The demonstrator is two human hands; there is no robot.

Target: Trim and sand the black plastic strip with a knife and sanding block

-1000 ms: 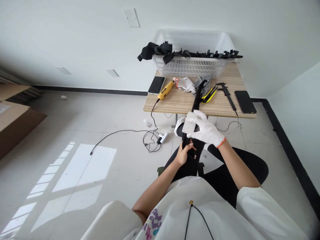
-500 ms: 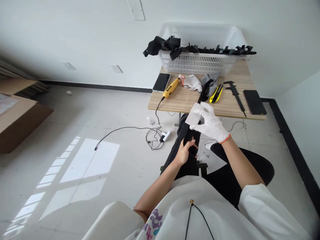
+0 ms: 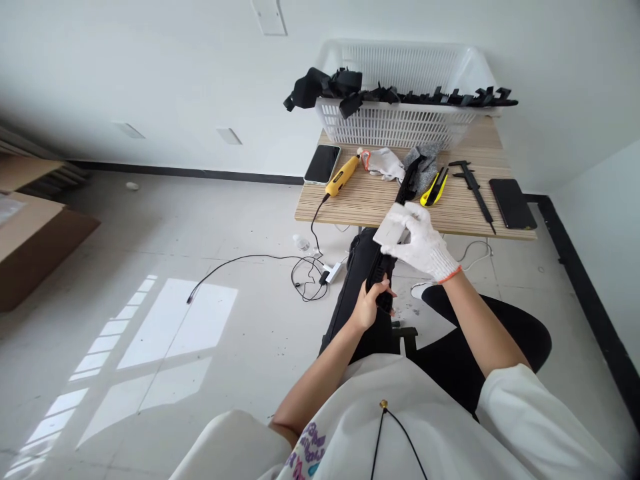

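My left hand (image 3: 368,308), bare, is wrapped round the near end of a long black plastic part (image 3: 379,268). The part runs away from me over my leg, and its far end reaches above the table's front edge. In a white knitted glove with an orange cuff, my right hand (image 3: 419,245) pinches a pale, flat rectangular piece (image 3: 388,231) between thumb and fingers. This piece lies across the middle of the black part and hides a stretch of it. Its material is too unclear to name.
On the wooden table (image 3: 350,212) are a phone (image 3: 323,164), a yellow corded rotary tool (image 3: 343,177), gloves (image 3: 384,163), a yellow utility knife (image 3: 434,187), a caliper (image 3: 475,193) and a dark phone (image 3: 513,203). Black parts (image 3: 425,97) lie across a white basket (image 3: 400,127). Cables (image 3: 250,255) trail over the floor.
The pale piece in my right hand has shifted slightly and tilted a little along the black part. My left hand keeps its grip. The view has moved slightly.
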